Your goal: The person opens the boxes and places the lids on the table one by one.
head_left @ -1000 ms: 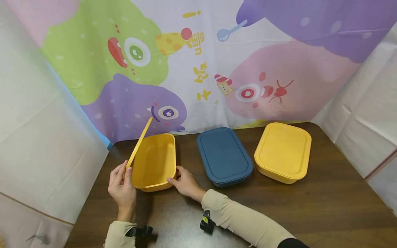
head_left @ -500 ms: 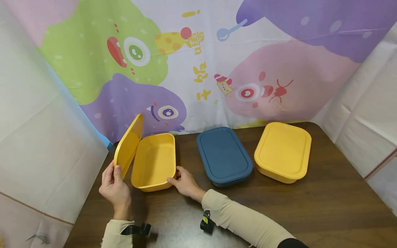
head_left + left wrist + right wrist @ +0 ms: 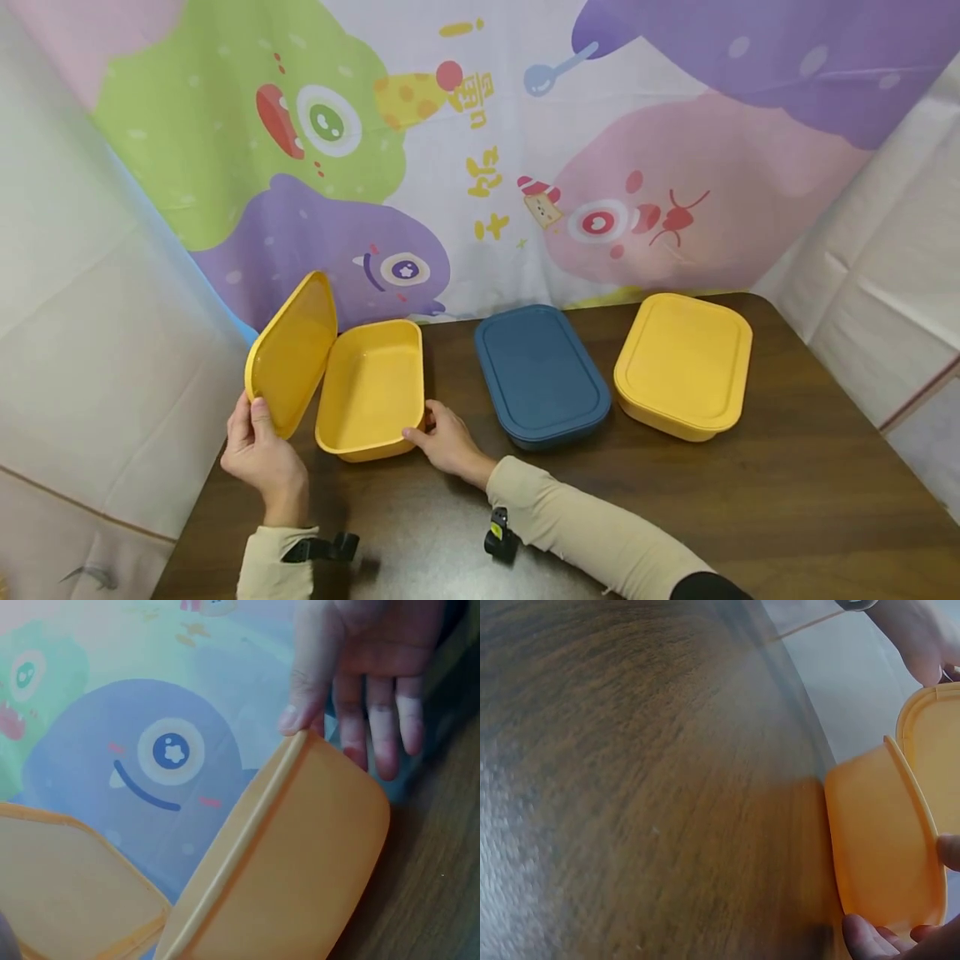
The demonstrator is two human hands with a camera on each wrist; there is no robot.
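On the left of the table in the head view stands an uncovered yellow food container (image 3: 372, 454), its inside bare. The left hand (image 3: 268, 467) pinches the near edge of its yellow lid (image 3: 296, 354), which tilts up beside the container's left rim. With thumb and fingers the right hand (image 3: 450, 446) grips the container's near right corner. In the left wrist view the right hand (image 3: 375, 675) holds the container wall (image 3: 307, 847), with the lid (image 3: 67, 885) at lower left. The right wrist view has the container (image 3: 885, 840) between right thumb and fingers.
A lidded blue container (image 3: 543, 375) stands in the middle of the brown wooden table (image 3: 675, 500). Farther right is a lidded yellow container (image 3: 684, 362). Behind the table hangs a cartoon-print curtain (image 3: 510, 275), and pale cloth walls (image 3: 97, 333) flank both sides.
The left hand has swung the lid from nearly edge-on over the container outward to the left, so its broad face shows and the container's inside is fully visible. The right hand stays put.
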